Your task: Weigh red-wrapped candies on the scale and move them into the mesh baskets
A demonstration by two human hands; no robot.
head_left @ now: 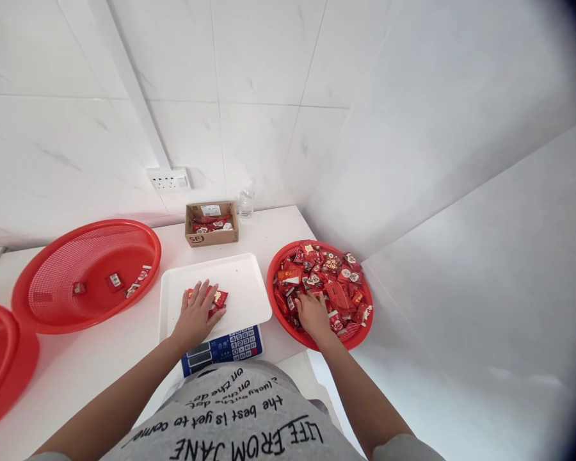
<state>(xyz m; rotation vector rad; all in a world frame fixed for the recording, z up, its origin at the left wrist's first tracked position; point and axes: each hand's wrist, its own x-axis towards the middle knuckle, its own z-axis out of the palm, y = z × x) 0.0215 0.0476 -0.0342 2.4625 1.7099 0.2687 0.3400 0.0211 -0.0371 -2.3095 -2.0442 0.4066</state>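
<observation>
My left hand (195, 315) lies with its fingers spread over a few red packets (221, 298) on the white tray (244, 282) of a scale. Below the tray, the scale's blue keypad (240, 346) shows. My right hand (313, 314) reaches into a red basket (272, 282) heaped with small red packets (338, 294). Its fingertips are down among the packets, so what they touch or grip is partly hidden.
A cardboard box (214, 237) with red packets stands behind the tray, beside a clear cup (246, 203). On the left, a large red basket (96, 307) holds several packets. Another red basket (26, 365) is at the left edge. A wall socket (169, 180) is behind.
</observation>
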